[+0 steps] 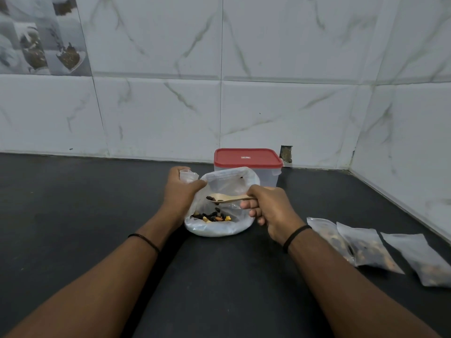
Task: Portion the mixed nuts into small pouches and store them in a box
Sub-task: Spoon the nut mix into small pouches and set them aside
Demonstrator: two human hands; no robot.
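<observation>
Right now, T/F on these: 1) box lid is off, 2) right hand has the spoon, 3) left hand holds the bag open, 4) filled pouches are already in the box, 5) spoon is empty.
1. The box lid is off. False: the red lid sits closed on the box.
2. The right hand holds the spoon. True.
3. The left hand grips the rim of the bag. True.
4. The filled pouches are in the box. False: three pouches lie on the counter, right of the hands.
5. The spoon is empty. False: it carries a few dark nuts.
</observation>
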